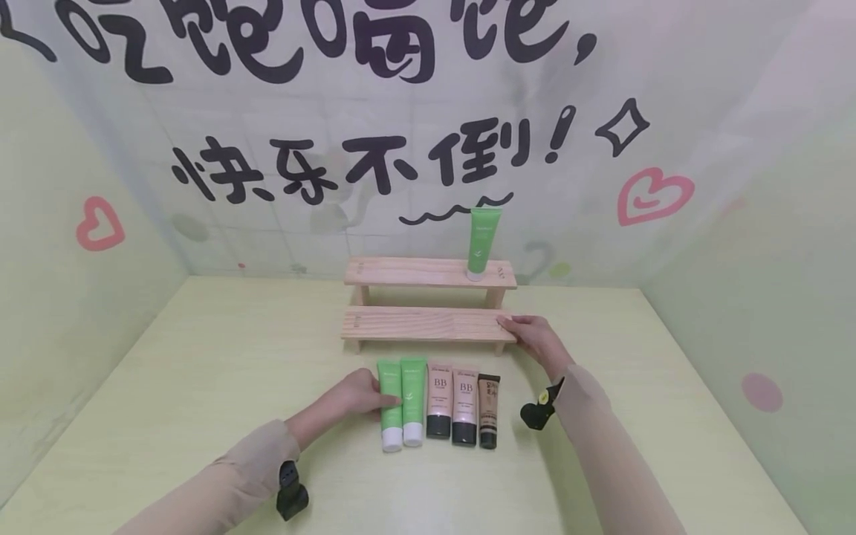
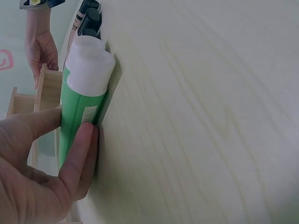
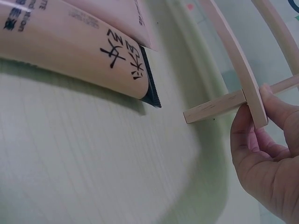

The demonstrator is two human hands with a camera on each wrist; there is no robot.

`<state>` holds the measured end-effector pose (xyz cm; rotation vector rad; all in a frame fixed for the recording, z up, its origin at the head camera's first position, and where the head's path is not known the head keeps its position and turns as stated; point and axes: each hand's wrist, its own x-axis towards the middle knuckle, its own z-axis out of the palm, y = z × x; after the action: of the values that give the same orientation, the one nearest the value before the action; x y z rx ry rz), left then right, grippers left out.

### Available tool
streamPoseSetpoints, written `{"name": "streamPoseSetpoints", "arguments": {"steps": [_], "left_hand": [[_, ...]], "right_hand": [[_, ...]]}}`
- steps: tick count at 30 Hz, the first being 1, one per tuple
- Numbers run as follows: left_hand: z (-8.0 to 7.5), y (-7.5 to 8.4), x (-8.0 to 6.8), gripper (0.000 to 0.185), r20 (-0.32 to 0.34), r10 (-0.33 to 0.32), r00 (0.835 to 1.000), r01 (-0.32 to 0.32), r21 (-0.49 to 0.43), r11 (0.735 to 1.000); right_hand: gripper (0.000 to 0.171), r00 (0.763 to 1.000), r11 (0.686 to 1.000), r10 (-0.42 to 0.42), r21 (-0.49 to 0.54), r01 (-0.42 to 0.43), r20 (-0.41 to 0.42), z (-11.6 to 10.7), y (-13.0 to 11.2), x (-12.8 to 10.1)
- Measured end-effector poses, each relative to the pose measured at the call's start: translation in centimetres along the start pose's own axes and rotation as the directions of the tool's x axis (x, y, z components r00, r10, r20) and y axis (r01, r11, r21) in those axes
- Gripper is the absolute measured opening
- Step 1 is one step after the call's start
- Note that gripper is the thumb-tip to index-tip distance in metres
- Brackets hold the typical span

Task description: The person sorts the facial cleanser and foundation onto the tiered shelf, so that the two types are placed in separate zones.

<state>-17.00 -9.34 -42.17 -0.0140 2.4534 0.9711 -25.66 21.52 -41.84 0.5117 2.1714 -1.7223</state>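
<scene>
We see the left hand (image 1: pixel 354 395) pinching the leftmost green tube (image 1: pixel 391 417) of a row lying on the tabletop (image 1: pixel 267 327); whether its thumb also touches the neighbouring green tube (image 1: pixel 414 394) we cannot quite tell. Our right hand (image 1: pixel 540 343) grips the right end of the wooden rack's lower step (image 1: pixel 428 324), while another green tube (image 1: pixel 483 241) stands on the upper step (image 1: pixel 408 272)

sleeves (image 1: pixel 611 446): beige, long | wrist mounts (image 1: pixel 291 492): black | right one: yellow spot (image 1: pixel 544 398) | hands (image 1: pixel 357 394): bare
</scene>
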Motion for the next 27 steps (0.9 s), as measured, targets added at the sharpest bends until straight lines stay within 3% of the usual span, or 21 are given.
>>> {"name": "streamPoseSetpoints", "arguments": {"steps": [5,27], "left_hand": [[0.3,-0.3,0.0,0.031,0.014,-0.033,0.999,0.033,-0.034,0.999],[0.6,-1.3,-0.6,0.029,0.002,0.015,1.000,-0.014,-0.216,0.976]], "right_hand": [[0.059,1.000,1.000,-0.027,-0.014,0.027,0.011,0.1,0.1,0.0],[0.065,0.999,0.999,-0.027,-0.035,0.028,0.021,-0.1,0.3,0.0]]}}
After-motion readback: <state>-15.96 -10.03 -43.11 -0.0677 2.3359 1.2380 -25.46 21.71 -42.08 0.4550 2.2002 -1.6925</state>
